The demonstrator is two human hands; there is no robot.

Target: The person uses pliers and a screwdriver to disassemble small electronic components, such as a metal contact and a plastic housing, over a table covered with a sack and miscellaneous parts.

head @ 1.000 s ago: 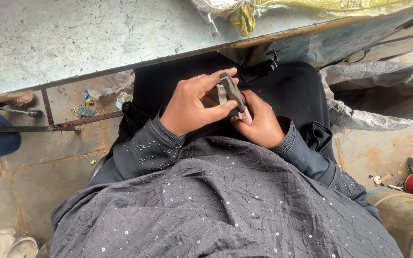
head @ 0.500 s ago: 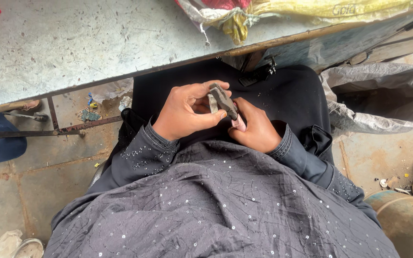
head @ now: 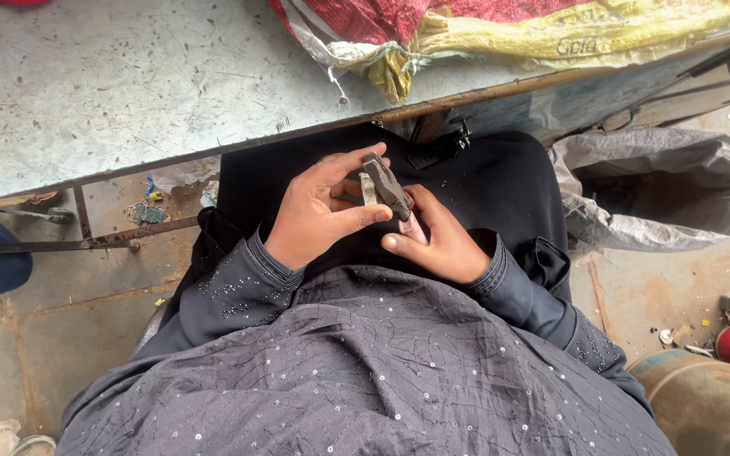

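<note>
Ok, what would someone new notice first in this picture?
First, the two hands over the lap in the middle: the left hand and right hand both hold a small dark metal piece. Next, the red and yellow sack on the grey table at the top, then the crumpled grey bag on the right.

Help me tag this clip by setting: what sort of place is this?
Probably a small informal workshop: a scuffed metal worktable, woven sacks piled on it, a stained concrete floor with scraps, and both hands working a small metal part.
</note>
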